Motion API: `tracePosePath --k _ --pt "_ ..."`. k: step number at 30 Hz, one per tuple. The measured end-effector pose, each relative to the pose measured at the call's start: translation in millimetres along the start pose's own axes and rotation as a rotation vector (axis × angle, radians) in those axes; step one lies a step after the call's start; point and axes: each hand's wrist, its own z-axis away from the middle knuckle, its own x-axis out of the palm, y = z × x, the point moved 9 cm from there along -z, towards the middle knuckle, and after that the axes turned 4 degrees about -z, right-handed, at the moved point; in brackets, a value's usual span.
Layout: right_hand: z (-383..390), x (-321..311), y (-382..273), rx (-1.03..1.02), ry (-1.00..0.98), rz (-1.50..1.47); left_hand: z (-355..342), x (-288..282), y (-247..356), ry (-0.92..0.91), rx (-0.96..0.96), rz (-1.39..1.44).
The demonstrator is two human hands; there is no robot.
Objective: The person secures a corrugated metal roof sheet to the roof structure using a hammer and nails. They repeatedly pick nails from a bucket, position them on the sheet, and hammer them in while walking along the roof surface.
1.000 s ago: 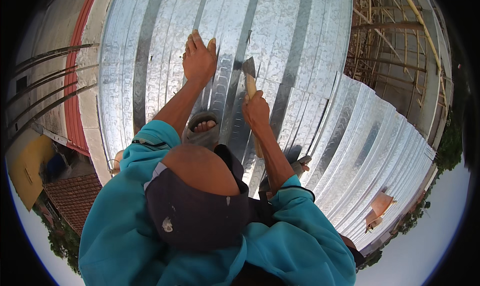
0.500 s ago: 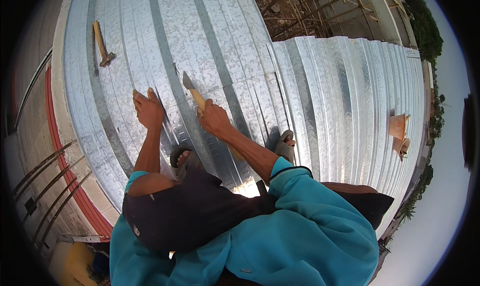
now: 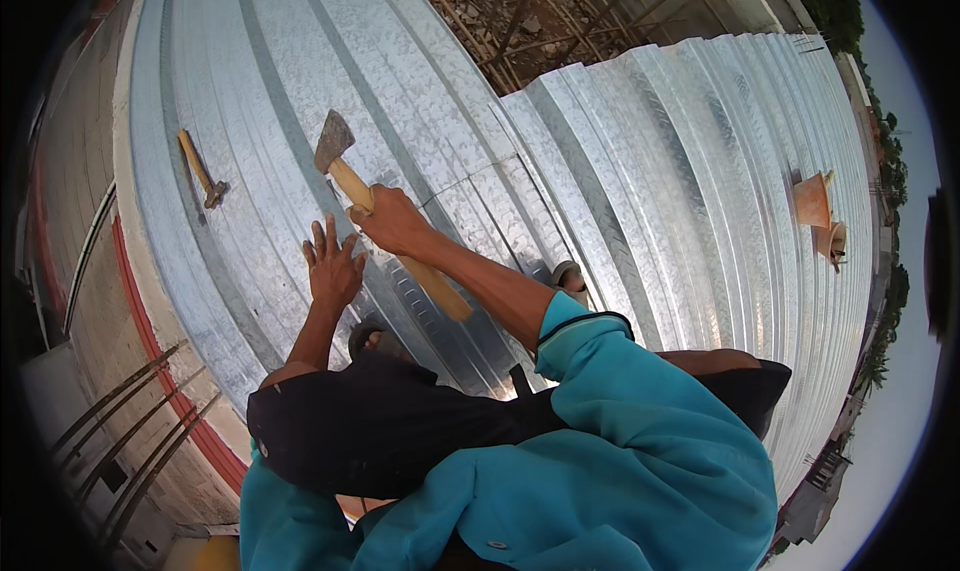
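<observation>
My right hand (image 3: 392,223) is wrapped around the wooden handle of a hatchet (image 3: 350,183). Its flared, dark grey head points away from me over the ribbed sheet metal, and the handle's butt comes out below my wrist. Whether the head touches the metal I cannot tell. My left hand (image 3: 336,271) is just left of the handle, fingers spread and pointing forward, low over or on the metal sheet (image 3: 270,181). Nothing is held in it. Farther left, a hammer (image 3: 203,171) with a wooden handle lies on the sheet.
My feet, in dark sandals, stand on the metal. Another corrugated section (image 3: 700,171) extends to the right, with an orange bucket (image 3: 812,201) on it. Beyond the far edge is an opening with bamboo poles (image 3: 540,21). A red-trimmed edge (image 3: 170,381) and several rods are at left.
The hatchet has turned so its broad side shows, and its head is now farther left. My left hand has moved closer to my right hand with fingers spread. The whole view has shifted.
</observation>
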Motion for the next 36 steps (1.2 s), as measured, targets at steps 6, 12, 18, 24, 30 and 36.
tracePosePath --k 6,12,18,24,30,36 --pt "-31.0 -26.6 6.3 0.055 0.104 -0.199 0.9 5.1 19.3 -0.122 0.143 -0.044" --pt "-12.2 -28.3 23.2 0.167 0.052 -0.244 -35.3 41.8 69.8 -0.203 0.215 -0.042" --pt "-4.4 -38.8 85.4 0.239 0.066 -0.273 -38.5 32.4 96.4 -0.163 0.198 0.140" --pt "-59.4 -181.9 44.5 0.086 -0.101 0.224 -54.6 23.7 89.6 -0.275 0.126 0.213" --pt "-9.5 -345.6 47.2 0.095 -0.217 0.880 -38.0 -13.1 75.8 -0.060 0.152 0.458" --pt "89.5 -339.3 161.6 0.346 -0.208 0.775 -38.3 -90.1 19.5 -0.086 -0.220 0.938"
